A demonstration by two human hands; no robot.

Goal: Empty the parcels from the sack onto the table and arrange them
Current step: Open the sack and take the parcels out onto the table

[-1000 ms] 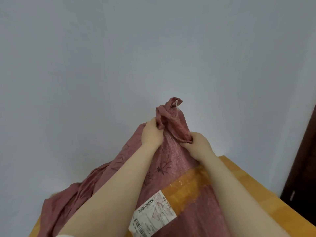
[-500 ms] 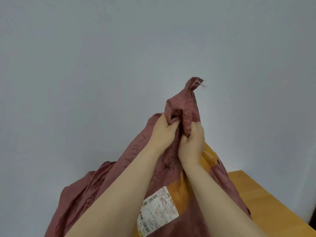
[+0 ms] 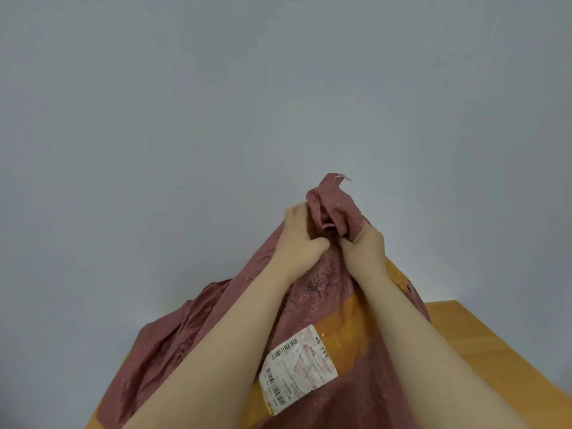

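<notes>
A dusty-red woven sack (image 3: 173, 345) stands bulging on the wooden table (image 3: 483, 345), its bunched top lifted up in front of me. My left hand (image 3: 301, 239) grips the gathered cloth just left of the peak. My right hand (image 3: 365, 246) grips the same bunch from the right, the two hands almost touching. An orange tape band runs across the sack's front, with a white shipping label (image 3: 297, 366) stuck on it between my forearms. No parcel shows; whatever is inside is hidden by the cloth.
A plain grey-white wall fills everything behind the sack. The table's bare wood shows at the right, its far corner near the wall, and a sliver at the lower left.
My hands came together and lifted the sack's top higher a second ago. Since half a second ago the left hand has shifted its hold on the bunch slightly.
</notes>
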